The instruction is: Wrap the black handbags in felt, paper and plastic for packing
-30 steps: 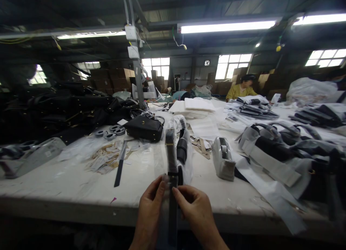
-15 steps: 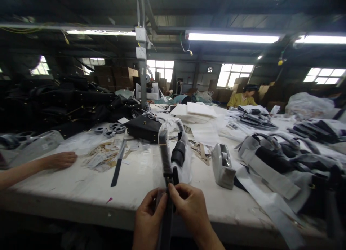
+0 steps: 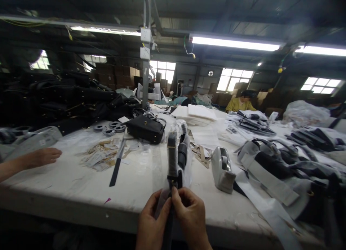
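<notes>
At the table's front edge my left hand (image 3: 153,218) and my right hand (image 3: 189,215) pinch a dark bag strap (image 3: 168,226) from either side. Its upper part, a handle (image 3: 172,156) wrapped in whitish film, rises just beyond my fingertips. A black rolled piece (image 3: 182,152) in clear plastic lies beside the handle. Small hardware shows dimly where the handle meets the strap, close to my right thumb. The strap's lower end runs down between my wrists and out of view.
A black handbag (image 3: 146,127) stands behind. Left are paper tags (image 3: 101,154), a dark strip (image 3: 116,170) and another person's hand (image 3: 47,156). A tape dispenser (image 3: 223,170) and wrapped bag parts (image 3: 270,163) are right. A person in yellow (image 3: 240,104) sits across the table.
The handle has tipped more upright and shifted slightly right with my hands, which stay pinched on the strap. The other person's hand at left has drawn back leftward.
</notes>
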A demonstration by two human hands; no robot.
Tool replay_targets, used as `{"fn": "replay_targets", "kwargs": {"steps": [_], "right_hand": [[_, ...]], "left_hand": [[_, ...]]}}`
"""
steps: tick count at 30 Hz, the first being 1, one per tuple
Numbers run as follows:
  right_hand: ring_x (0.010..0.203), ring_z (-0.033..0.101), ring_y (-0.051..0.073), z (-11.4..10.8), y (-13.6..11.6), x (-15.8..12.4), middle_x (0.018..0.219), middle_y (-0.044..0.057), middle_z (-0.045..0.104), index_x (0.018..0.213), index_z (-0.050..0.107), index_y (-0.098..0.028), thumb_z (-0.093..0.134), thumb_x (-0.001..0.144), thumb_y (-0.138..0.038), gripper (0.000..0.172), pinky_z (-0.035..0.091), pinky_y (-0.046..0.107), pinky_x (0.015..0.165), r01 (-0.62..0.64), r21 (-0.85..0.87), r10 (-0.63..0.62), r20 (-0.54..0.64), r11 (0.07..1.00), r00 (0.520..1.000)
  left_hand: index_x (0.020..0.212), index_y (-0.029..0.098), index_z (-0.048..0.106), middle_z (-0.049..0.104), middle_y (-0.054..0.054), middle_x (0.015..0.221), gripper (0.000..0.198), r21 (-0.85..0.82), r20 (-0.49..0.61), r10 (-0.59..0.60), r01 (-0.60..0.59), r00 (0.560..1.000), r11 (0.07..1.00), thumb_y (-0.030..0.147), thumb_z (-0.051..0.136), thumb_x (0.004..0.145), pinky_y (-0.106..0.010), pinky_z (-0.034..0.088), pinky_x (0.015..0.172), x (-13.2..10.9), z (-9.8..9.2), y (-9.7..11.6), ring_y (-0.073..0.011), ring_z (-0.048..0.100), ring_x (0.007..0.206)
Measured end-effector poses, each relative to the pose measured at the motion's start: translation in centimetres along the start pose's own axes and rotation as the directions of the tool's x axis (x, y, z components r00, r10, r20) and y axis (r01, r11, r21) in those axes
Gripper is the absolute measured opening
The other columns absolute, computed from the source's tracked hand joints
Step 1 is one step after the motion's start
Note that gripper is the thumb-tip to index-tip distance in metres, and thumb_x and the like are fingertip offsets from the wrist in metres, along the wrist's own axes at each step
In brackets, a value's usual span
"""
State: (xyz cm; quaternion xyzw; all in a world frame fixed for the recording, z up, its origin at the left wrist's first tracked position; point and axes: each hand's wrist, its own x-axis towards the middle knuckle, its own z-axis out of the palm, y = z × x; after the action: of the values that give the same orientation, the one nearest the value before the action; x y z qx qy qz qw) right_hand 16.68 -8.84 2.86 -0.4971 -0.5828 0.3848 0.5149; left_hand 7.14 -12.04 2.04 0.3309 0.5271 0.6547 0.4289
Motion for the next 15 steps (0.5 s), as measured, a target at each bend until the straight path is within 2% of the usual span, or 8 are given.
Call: {"fn": "replay_targets", "kwargs": {"steps": [6, 8, 11, 13, 15], "right_hand": [[0.048, 0.047, 0.011, -2.2, 0.5, -1.8, 0.05, -0.002, 0.05, 0.059, 0.06, -0.017, 0.065, 0.081, -0.056, 0.045, 0.039, 0.022, 0.048, -0.101, 0.157, 0.118, -0.1, 0.982, 0.988], [0.044, 0.044, 0.01, -2.9, 0.3, -1.9, 0.046, -0.003, 0.048, 0.062, 0.063, -0.016, 0.067, 0.078, -0.058, 0.045, 0.037, 0.022, 0.046, -0.155, 0.198, 0.166, -0.037, 0.968, 0.986], [0.04, 0.042, 0.01, -3.3, 0.0, -1.2, 0.043, -0.003, 0.047, 0.069, 0.068, -0.014, 0.066, 0.076, -0.062, 0.049, 0.034, 0.022, 0.043, -0.216, 0.169, 0.203, 0.088, 0.962, 0.975], [0.04, 0.043, 0.01, -3.1, -0.1, -0.6, 0.045, -0.002, 0.049, 0.068, 0.068, -0.014, 0.066, 0.076, -0.063, 0.05, 0.033, 0.023, 0.042, -0.221, 0.113, 0.209, 0.106, 0.969, 0.972], [0.043, 0.045, 0.011, -2.7, -0.3, -0.1, 0.049, -0.001, 0.053, 0.063, 0.066, -0.015, 0.066, 0.076, -0.062, 0.049, 0.034, 0.023, 0.043, -0.187, 0.049, 0.183, 0.076, 0.981, 0.98]], "left_hand": [[0.091, 0.02, 0.073, 0.076, -0.003, 0.088, 0.042, 0.051, 0.121, -0.001, -0.005, 0.993, 0.999, 0.051, 0.079, 0.065, -0.024, 0.054, 0.076, -0.9, 0.8, 0.3, -0.0237, 0.07, 0.087], [0.092, 0.02, 0.073, 0.076, -0.003, 0.088, 0.04, 0.096, 0.162, -0.001, -0.015, 0.987, 0.995, 0.052, 0.077, 0.068, -0.024, 0.053, 0.077, -0.9, 0.6, 0.3, -0.0228, 0.07, 0.088], [0.094, 0.021, 0.071, 0.075, -0.002, 0.091, 0.039, 0.168, 0.216, 0.004, -0.042, 0.976, 0.985, 0.052, 0.074, 0.072, -0.025, 0.052, 0.08, -0.2, -0.1, 0.2, -0.0222, 0.069, 0.09], [0.097, 0.02, 0.07, 0.075, -0.003, 0.093, 0.04, 0.182, 0.235, 0.016, -0.06, 0.972, 0.981, 0.052, 0.073, 0.073, -0.026, 0.052, 0.082, 0.1, -0.5, 0.2, -0.0229, 0.069, 0.092], [0.098, 0.02, 0.069, 0.075, -0.003, 0.094, 0.039, 0.161, 0.208, 0.026, -0.061, 0.978, 0.985, 0.051, 0.072, 0.074, -0.028, 0.053, 0.082, 0.0, -0.5, 0.2, -0.023, 0.069, 0.092]]}}
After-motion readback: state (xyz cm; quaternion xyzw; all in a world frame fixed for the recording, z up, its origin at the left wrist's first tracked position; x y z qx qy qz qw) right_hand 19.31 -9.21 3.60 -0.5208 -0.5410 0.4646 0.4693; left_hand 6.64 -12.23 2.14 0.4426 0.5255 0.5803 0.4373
